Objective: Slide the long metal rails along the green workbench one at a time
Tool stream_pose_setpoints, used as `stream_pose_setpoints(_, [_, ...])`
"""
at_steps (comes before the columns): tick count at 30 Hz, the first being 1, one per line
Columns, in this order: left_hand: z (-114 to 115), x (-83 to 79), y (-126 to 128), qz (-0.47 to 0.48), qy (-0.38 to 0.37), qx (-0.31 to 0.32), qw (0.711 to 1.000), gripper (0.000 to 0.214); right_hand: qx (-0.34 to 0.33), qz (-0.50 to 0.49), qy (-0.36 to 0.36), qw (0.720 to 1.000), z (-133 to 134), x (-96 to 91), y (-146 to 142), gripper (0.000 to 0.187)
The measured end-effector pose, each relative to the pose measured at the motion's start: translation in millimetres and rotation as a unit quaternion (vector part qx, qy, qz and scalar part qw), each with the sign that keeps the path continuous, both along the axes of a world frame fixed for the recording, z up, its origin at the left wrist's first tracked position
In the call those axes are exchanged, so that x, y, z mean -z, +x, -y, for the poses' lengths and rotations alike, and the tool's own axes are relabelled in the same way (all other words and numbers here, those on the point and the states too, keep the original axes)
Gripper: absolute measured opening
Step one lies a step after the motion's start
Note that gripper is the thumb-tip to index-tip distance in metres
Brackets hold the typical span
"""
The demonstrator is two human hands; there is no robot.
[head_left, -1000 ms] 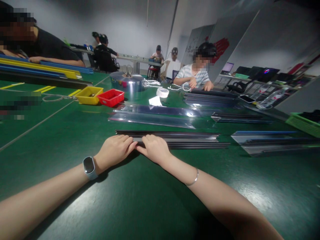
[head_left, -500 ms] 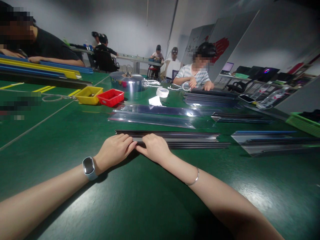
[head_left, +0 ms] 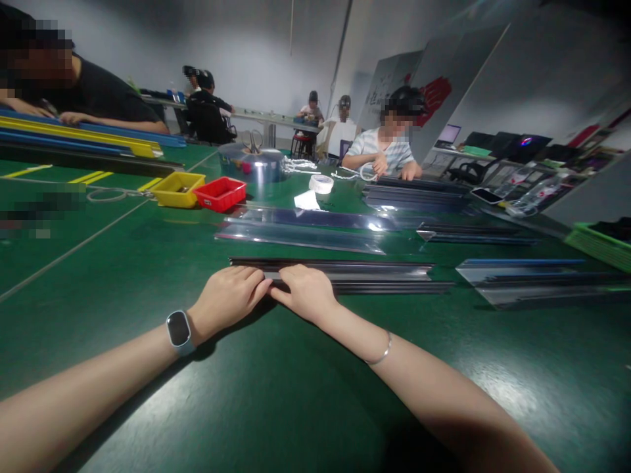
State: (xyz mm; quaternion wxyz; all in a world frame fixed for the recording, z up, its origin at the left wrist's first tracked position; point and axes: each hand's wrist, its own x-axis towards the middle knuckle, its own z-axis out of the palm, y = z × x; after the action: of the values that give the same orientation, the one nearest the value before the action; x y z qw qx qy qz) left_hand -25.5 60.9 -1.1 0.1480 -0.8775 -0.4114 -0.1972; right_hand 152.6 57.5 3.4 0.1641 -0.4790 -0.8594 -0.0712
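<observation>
The dark strips lie on the green tabletop. The left hand and the right hand rest side by side on the strips' left end. Each grip has its fingers pressed together on top of them; whether it pinches them I cannot tell. Clear sleeves lie just behind the strips.

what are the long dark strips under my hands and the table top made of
The dark strips: probably rigid plastic or coated metal profiles, semi-gloss; straight edges with a pale sheen along them. The table top: seems a green rubbery or vinyl mat, satin; soft broad reflections of the lights.
</observation>
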Motion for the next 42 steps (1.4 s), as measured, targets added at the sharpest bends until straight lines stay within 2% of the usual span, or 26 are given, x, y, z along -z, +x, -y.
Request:
stream_pose_setpoints(11, [2,-2.6,2,0.036,-0.002,0.0,0.999,0.029,0.003,0.011,-0.024,1.0,0,-4.9,-1,0.038])
stream_pose_setpoints(42, [0,-0.6,0,0.003,-0.013,0.011,1.0,0.027,-0.013,0.009,0.03,0.999,0,4.2,2,0.033])
